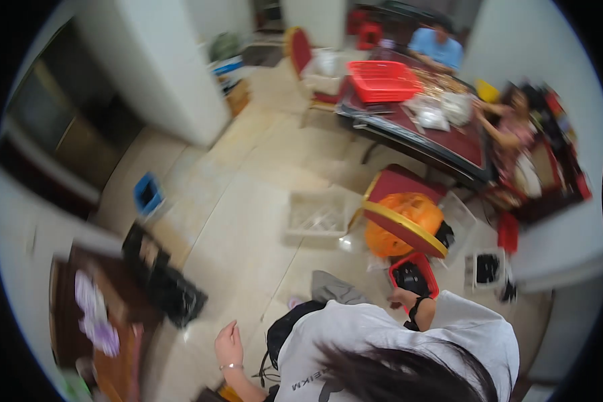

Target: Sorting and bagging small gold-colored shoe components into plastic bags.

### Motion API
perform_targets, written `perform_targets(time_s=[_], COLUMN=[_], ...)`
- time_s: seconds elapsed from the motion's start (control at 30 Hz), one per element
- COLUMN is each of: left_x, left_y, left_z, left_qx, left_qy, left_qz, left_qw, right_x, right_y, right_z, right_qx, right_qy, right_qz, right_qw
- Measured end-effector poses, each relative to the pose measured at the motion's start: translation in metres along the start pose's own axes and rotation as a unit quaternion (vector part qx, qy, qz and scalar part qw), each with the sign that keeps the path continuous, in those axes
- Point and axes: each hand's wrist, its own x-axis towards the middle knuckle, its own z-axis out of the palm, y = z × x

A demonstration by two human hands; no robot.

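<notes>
My left hand [229, 344], with a thin bracelet at the wrist, hangs over the floor at the lower left. Its fingers are loosely stretched, and nothing shows in them. My right hand [402, 298], with a black band at the wrist, is at the near left edge of a red basket [433, 284]. Blur hides whether its fingers touch or grip the rim. Inside the basket lie black pieces [409, 276], too blurred to name. Just beyond it, an orange plastic bag [390, 234] bulges behind the gold-edged back of a red chair [403, 232].
A whitish crate [315, 232] stands on the floor ahead. Black bags [174, 295] and a blue bin [148, 193] are at the left. Right of the basket is a white tray [476, 271] with black pieces. Two people sit at a table [449, 142] bearing red baskets [384, 82].
</notes>
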Motion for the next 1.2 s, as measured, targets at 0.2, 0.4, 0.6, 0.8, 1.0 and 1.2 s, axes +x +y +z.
perform_targets(time_s=[0.2,0.4,0.6,0.8,1.0,1.2], left_x=[0.219,0.409,0.583,0.765,0.898,0.996], left_y=[0.007,0.059,0.096,0.139,0.286,0.381], left_z=[-0.043,-0.048,-0.047,-0.004,0.023,0.057], left_qx=[0.065,0.043,-0.01,0.057,0.169,0.085], left_qy=[-0.106,-0.111,-0.14,-0.367,-0.344,-0.359], left_qz=[0.143,0.22,0.259,0.309,0.428,0.571], left_qw=[0.982,0.968,0.956,0.876,0.819,0.733], right_x=[-0.02,0.031,0.059,0.011,0.051,0.042], right_y=[-0.157,-0.315,-0.536,-0.65,-0.655,-0.699], right_z=[0.047,0.055,-0.066,-0.181,-0.17,-0.164], right_qx=[0.238,0.176,0.11,0.317,0.267,0.348], right_qy=[0.128,-0.009,0.141,0.263,0.412,0.39], right_qz=[-0.092,-0.034,-0.204,-0.297,-0.14,-0.043], right_qw=[0.958,0.984,0.963,0.862,0.86,0.851])
